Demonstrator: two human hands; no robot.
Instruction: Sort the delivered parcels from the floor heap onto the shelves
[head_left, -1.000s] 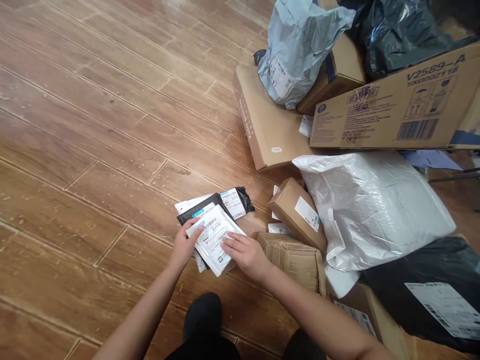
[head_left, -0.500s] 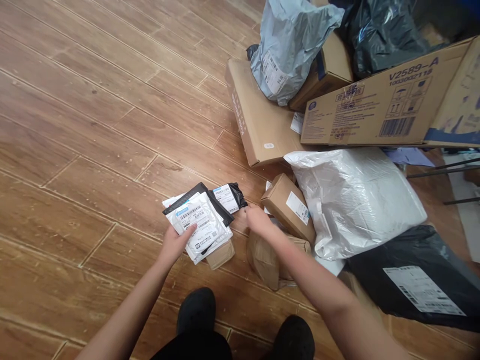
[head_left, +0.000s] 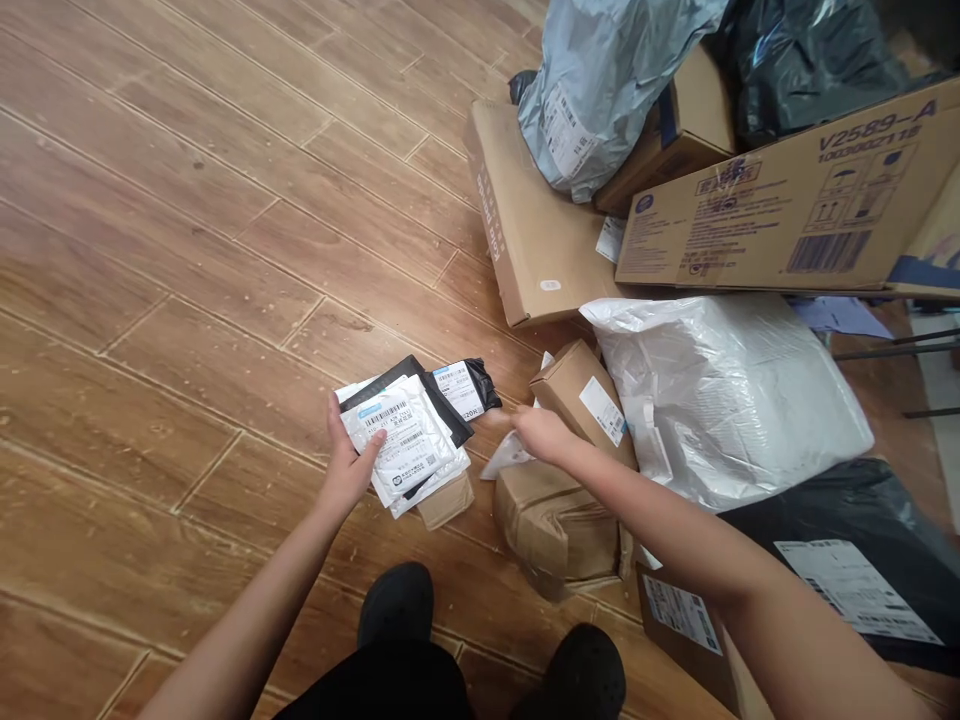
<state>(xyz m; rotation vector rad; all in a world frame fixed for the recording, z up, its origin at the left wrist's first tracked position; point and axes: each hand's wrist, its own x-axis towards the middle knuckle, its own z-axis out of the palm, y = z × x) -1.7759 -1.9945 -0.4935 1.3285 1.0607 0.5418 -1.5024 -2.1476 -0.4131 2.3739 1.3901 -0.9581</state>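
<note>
My left hand [head_left: 351, 458] grips a small stack of mailing packets by its left edge, thumb on top. Uppermost is a white mailer [head_left: 397, 450] with a printed barcode label. Beneath it show a black mailer [head_left: 409, 370], a small black packet with a label [head_left: 457, 390] and a small brown packet [head_left: 447, 502]. To the right, my right hand [head_left: 538, 434] is closed on a white mailer [head_left: 504, 456], only a corner of which shows; its fingertips are slightly blurred. That hand lies between a small brown box [head_left: 574, 385] and a crumpled brown parcel [head_left: 555, 515].
Right of the hands lie a big white plastic parcel [head_left: 735, 400] and a large black one [head_left: 870, 560]. Behind them are a flat carton [head_left: 547, 250], a grey bag [head_left: 600, 100] and a long printed carton [head_left: 780, 200]. Another brown box [head_left: 679, 620] sits under my right forearm.
My right hand has moved right, away from the black packet in the stack, and a white mailer corner now shows under it. The view has shifted slightly.
</note>
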